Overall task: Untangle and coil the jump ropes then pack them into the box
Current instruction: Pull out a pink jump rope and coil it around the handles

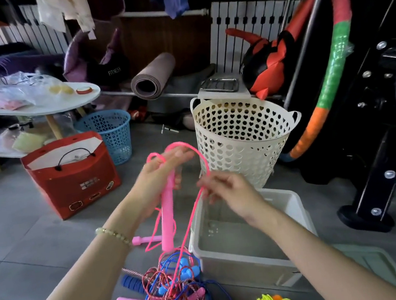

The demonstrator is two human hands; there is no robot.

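Head view: left hand [156,178] holds pink handle [167,214], right hand [229,192] pinches pink rope [202,158]

pink jump rope [167,205], translucent grey box [250,239], cream heart-holed basket [242,143]

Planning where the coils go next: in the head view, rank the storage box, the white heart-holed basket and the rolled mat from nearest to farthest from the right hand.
From the right hand, which pinches the pink jump rope:
1. Storage box, directly below the hand.
2. White basket, just beyond the hand, slightly right.
3. Rolled mat, at the back of the room, to the left.
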